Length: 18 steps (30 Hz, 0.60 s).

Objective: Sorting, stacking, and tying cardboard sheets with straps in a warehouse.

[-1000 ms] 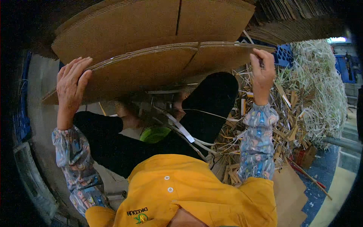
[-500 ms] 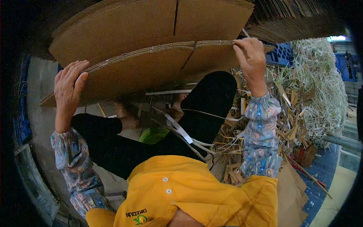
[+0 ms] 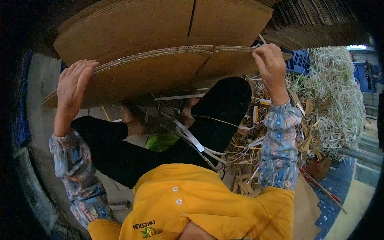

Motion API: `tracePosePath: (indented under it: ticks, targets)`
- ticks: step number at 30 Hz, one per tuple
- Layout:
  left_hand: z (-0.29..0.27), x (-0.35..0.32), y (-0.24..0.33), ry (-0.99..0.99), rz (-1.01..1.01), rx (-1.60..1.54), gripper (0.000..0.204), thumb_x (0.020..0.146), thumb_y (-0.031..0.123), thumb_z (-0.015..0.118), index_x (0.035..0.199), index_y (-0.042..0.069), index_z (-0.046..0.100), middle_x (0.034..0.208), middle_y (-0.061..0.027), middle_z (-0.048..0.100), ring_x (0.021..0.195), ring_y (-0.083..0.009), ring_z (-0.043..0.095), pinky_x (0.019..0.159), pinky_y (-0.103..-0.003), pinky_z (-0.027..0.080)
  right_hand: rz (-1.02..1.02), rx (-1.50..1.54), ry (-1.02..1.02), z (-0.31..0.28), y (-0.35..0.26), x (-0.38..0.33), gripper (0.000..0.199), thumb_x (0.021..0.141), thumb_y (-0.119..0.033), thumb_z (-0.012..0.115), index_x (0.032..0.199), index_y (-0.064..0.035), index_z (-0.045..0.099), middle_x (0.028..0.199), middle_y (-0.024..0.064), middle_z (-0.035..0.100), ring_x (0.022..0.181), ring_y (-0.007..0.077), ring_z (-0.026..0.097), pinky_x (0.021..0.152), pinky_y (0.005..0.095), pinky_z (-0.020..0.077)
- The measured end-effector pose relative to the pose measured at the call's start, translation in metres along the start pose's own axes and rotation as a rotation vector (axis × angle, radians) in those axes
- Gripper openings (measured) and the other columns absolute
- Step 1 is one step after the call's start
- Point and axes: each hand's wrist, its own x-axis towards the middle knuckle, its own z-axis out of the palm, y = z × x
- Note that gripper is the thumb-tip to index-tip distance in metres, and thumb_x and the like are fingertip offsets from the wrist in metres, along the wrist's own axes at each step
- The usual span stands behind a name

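I hold a large flat corrugated cardboard sheet up in front of me, over my legs. My left hand grips its left edge, fingers wrapped over the top. My right hand pinches its upper right edge. A second, bigger cardboard sheet with a slit down its middle lies just behind it. My black trouser legs and yellow shirt fill the lower view.
A heap of cardboard strips and shredded pale trimmings lies to my right. White strapping bands cross my legs. A blue crate stands behind the heap. Stacked cardboard hangs at upper right. Grey concrete floor is on the left.
My right hand has slid left and upward along the sheet's top edge. The sheet has risen slightly. My left hand keeps its grip on the left edge.
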Motion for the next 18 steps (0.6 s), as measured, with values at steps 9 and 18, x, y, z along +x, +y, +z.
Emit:
tracePosePath:
  ticks: [9,18]
  targets:
    - [0.007,0.003,-0.009,-0.080,-0.003,-0.206,0.028,0.097,0.017,0.042,0.109,0.002,0.063,0.110,-0.0137,0.064,0.103,-0.0305,0.058,0.088,-0.037,0.044,-0.059,-0.059,-0.054,-0.002,-0.006,0.002,0.008,0.081,-0.007,0.064,0.088,-0.0046,0.060,0.086,0.0097,0.059,0.081,0.0290,0.059,0.070,0.0369,0.0481]
    - [0.001,0.008,-0.006,-0.084,-0.096,-0.141,0.032,0.098,0.024,0.041,0.111,0.006,0.063,0.110,-0.0121,0.064,0.103,-0.0303,0.058,0.092,-0.037,0.041,-0.037,-0.183,-0.117,-0.006,-0.014,0.014,0.006,0.079,-0.009,0.060,0.084,-0.0071,0.057,0.082,0.0079,0.056,0.080,0.0278,0.058,0.069,0.0378,0.0499]
